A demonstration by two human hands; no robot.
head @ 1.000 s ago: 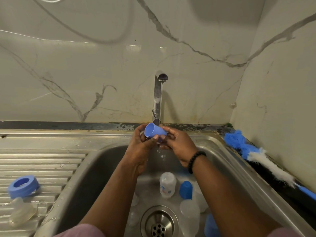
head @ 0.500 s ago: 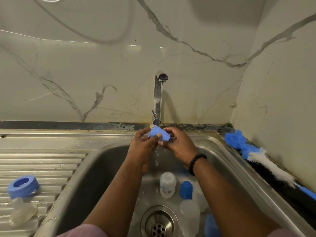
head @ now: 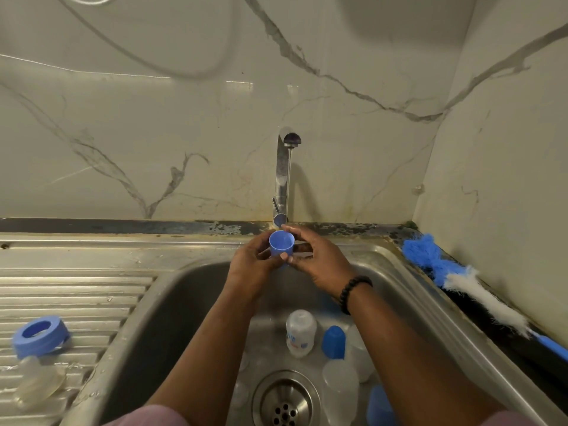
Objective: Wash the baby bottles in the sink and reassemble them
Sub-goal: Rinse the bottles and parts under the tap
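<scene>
Blue bottle cap (head: 281, 244) pinched by both hands under the tap (head: 283, 176).
Left hand (head: 250, 267) and right hand (head: 318, 262) grip it, opening up, over the stainless sink (head: 184, 302); ribbed drainer (head: 70, 302), veined marble walls (head: 153, 133).

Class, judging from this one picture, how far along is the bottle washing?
Seemingly done: a blue screw ring and clear teat lie on the draining board. In hand: both hands, left and right, hold a blue cap under the tap. Left: a clear bottle and another blue cap wait in the basin; nothing is reassembled.
</scene>
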